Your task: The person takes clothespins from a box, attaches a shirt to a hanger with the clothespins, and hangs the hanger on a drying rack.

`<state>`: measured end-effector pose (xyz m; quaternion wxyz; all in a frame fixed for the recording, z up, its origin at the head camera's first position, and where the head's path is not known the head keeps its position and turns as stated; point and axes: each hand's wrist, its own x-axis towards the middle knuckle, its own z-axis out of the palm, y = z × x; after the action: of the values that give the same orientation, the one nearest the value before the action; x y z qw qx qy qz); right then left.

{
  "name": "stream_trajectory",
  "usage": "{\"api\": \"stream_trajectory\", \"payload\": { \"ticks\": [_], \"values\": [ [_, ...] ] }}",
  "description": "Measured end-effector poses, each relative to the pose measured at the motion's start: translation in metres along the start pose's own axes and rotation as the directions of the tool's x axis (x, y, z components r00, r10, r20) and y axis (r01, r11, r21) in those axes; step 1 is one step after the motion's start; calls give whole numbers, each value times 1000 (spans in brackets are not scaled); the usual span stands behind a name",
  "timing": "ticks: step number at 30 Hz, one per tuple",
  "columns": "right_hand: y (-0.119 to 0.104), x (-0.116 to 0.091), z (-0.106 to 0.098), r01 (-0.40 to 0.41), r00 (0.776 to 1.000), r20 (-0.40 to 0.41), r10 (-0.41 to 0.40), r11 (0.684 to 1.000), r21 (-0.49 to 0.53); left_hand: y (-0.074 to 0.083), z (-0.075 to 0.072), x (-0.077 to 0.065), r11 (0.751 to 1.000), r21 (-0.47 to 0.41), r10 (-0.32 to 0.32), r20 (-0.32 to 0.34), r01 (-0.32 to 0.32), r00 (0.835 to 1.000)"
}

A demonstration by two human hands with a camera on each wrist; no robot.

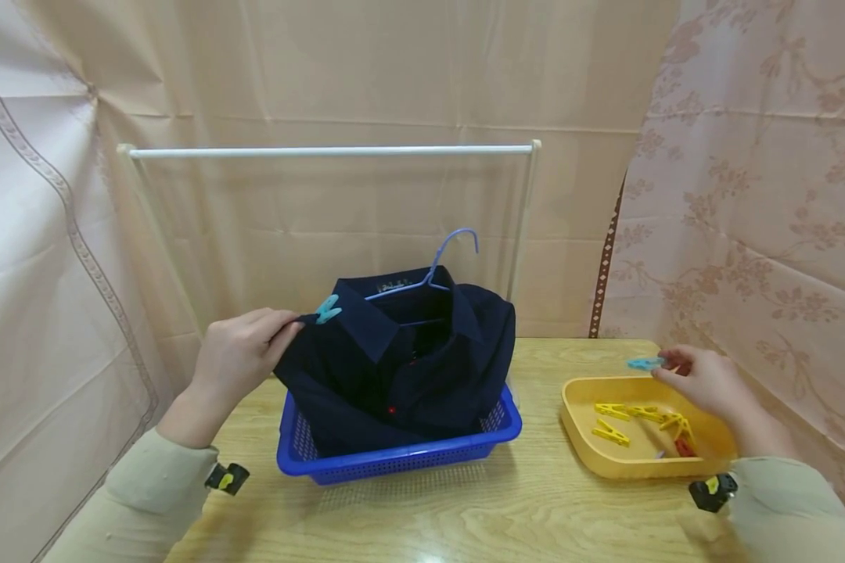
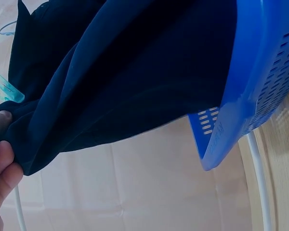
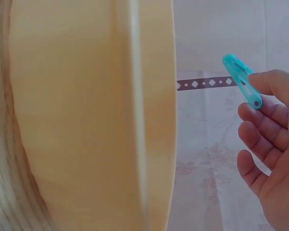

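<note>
A dark navy collared shirt (image 1: 394, 375) sits bunched in a blue plastic basket (image 1: 408, 455), with a blue hanger (image 1: 438, 266) in its neck, hook up. My left hand (image 1: 242, 352) pinches the shirt's shoulder cloth and pulls it out to the left. Beside those fingers a teal clothespin (image 1: 329, 308) is clipped on the shirt. My right hand (image 1: 704, 383) holds a second teal clothespin (image 3: 242, 81) between thumb and fingers, just above the far rim of a yellow tray (image 1: 648, 469).
Several yellow clothespins (image 1: 613, 432) and a red one (image 1: 684, 447) lie in the tray. Behind the basket stands a white rack with a horizontal bar (image 1: 331, 152). Curtains hang at the back and sides of the wooden table (image 1: 465, 516).
</note>
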<state>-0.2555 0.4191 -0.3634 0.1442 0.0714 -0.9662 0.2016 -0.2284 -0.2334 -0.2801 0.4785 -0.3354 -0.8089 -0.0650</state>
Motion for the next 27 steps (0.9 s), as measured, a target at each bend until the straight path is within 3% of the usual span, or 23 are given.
{"api": "stream_trajectory", "payload": {
  "ticks": [19, 27],
  "values": [
    [-13, 2, -19, -44, 997, -59, 48, 996, 71, -2, 0, 0, 1000, -1, 22, -140, -22, 990],
    [-19, 5, -23, -51, 994, -91, 60, 994, 95, -3, -1, 0, 1000, -8, 13, -151, -15, 988]
  ]
}}
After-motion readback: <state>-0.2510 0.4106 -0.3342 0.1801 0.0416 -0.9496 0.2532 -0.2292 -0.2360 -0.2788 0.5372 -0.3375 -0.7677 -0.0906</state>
